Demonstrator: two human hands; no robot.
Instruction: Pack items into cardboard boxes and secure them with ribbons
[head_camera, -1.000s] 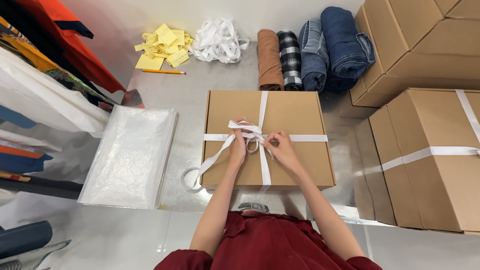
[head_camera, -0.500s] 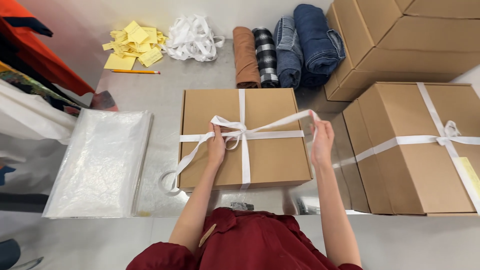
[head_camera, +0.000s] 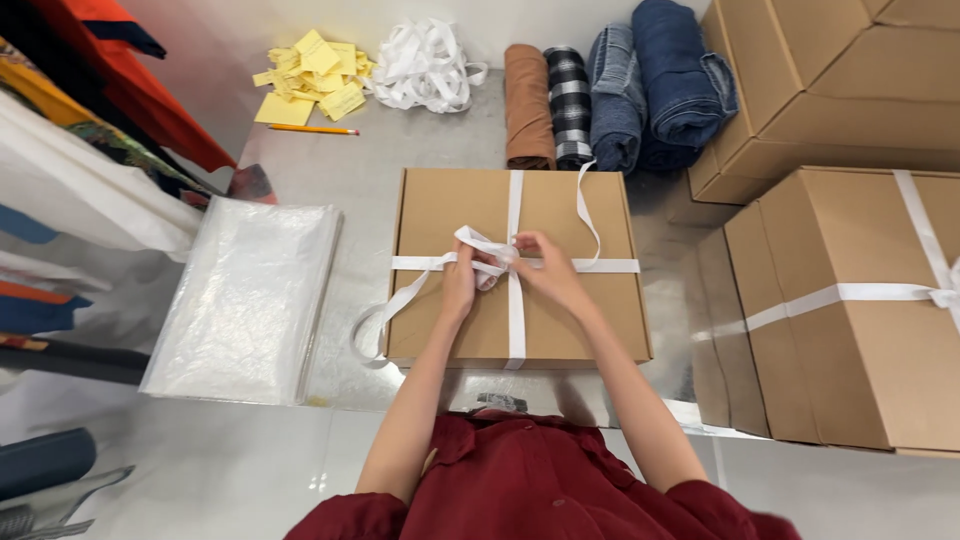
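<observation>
A flat brown cardboard box (head_camera: 440, 205) lies on the shiny table in front of me, crossed by a white ribbon (head_camera: 516, 320). My left hand (head_camera: 460, 280) pinches a ribbon loop at the crossing in the middle of the lid. My right hand (head_camera: 545, 270) meets it there and holds the other ribbon strand. One loose end arcs up over the box's far right part, and another loops off the left front corner.
A stack of clear plastic bags (head_camera: 245, 300) lies to the left. Yellow paper slips (head_camera: 310, 75), a pencil (head_camera: 313, 129) and a ribbon heap (head_camera: 425, 65) are at the back. Rolled clothes (head_camera: 610, 95) sit behind the box. Large cartons (head_camera: 860, 300) stand right; hanging garments left.
My right hand had pulled a ribbon end far out to the right; it has come back to the centre beside my left hand. The loose end now curls over the box.
</observation>
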